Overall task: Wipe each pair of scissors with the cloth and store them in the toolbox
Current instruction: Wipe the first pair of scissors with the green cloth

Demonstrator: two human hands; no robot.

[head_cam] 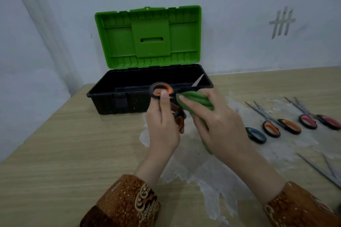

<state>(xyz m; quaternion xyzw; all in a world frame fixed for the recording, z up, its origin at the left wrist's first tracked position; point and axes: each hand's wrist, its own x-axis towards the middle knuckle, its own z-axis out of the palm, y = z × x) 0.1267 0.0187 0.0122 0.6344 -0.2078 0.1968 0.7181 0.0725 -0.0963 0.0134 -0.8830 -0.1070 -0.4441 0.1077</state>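
Left hand (162, 121): gripping the handles of the orange-handled scissors (161, 90), thumb lying against the upper loop, holding them up above the worktop (64, 143) at centre.
Right hand (214, 121): clutching the green cloth (195, 100) bunched around the blades; only the blade tip (198, 81) is poking out toward 1 o'clock, over the box rim.
Toolbox (147, 88): sitting at 12 o'clock, green lid (147, 37) standing open against the wall; I cannot make out anything stored inside.
Waiting scissors: an orange pair (280, 125), a pink pair (317, 120) and a blue-handled loop (255, 134) are lying at 3 o'clock on a whitish, powdery patch (203, 171); bare blades (321, 169) are showing at 4 o'clock.
Risk, cut: fingers are squeezing the edges through thin folds, so a slip along the blade could be nicking them.
Risk, re-soiling: setting the wiped pair back down on the patch would be dirtying it again.
Risk, drop: the exposed tip is probably going to catch on the box wall if lowered carelessly.
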